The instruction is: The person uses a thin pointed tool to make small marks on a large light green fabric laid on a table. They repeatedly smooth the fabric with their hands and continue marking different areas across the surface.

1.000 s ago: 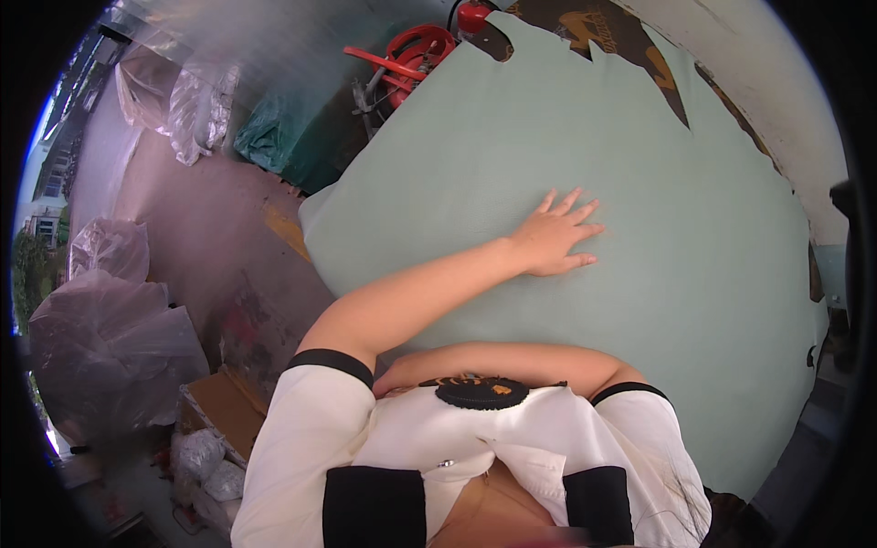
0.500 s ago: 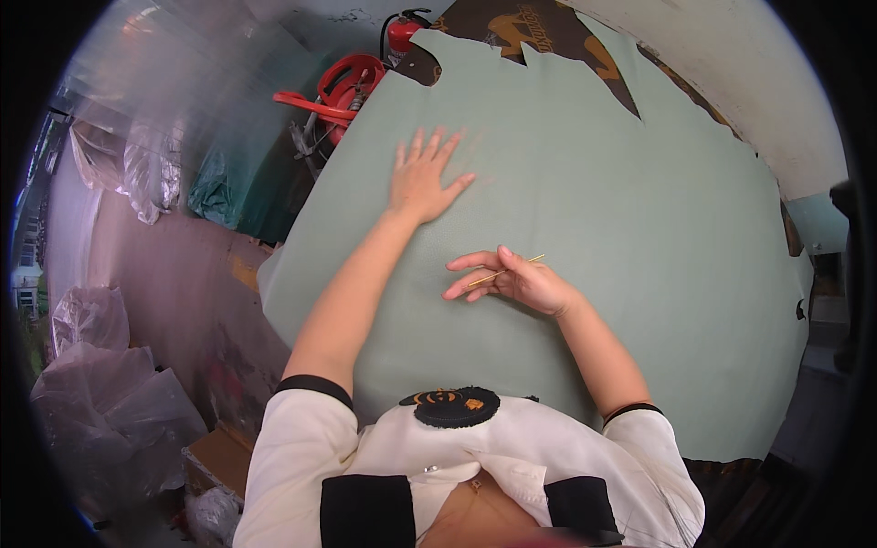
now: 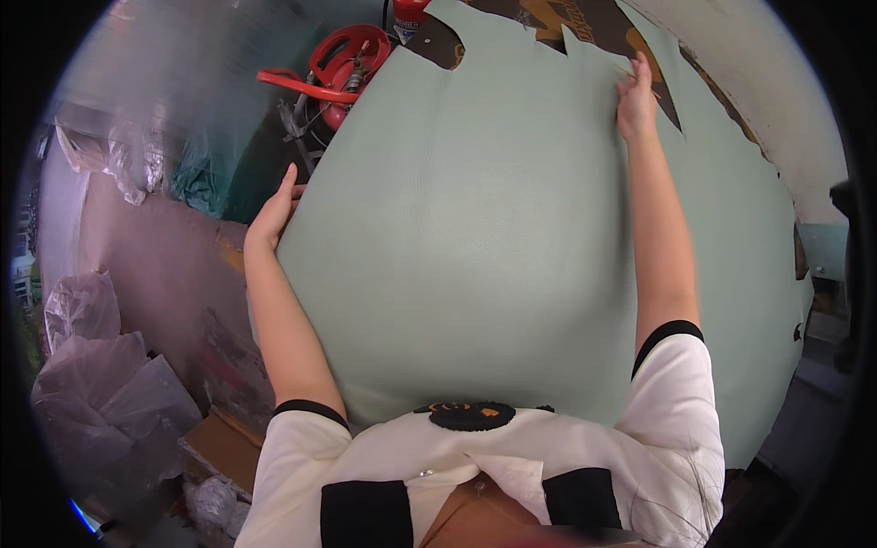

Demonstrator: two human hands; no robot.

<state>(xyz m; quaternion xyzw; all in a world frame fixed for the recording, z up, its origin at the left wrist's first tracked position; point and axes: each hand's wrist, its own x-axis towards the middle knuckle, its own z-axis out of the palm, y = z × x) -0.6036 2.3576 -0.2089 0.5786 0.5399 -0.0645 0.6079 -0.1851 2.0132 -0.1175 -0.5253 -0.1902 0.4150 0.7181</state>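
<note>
A large pale green leather-like sheet [image 3: 521,210] lies spread out in front of me, with a ragged, notched far edge. At its left edge is my left hand [image 3: 277,212], thumb stretched upward and apart from the fingers, which are partly hidden against the edge. My right hand [image 3: 637,102] reaches far forward over the sheet, close to a pointed notch at the back. Its fingers are closed around a thin gold-coloured stick [image 3: 625,69], of which only small bits show.
Dark brown printed material [image 3: 598,27] shows beyond the sheet's far edge. A red hose reel [image 3: 350,59] and a red extinguisher [image 3: 408,18] stand at the back left. Plastic bags [image 3: 119,393] and an open cardboard box [image 3: 224,447] are on the left. A pale wall [image 3: 776,100] rises at right.
My left hand has moved off the sheet's middle to its left edge. My right hand has gone forward and right toward the far edge, with the gold stick. The view has shifted slightly.
</note>
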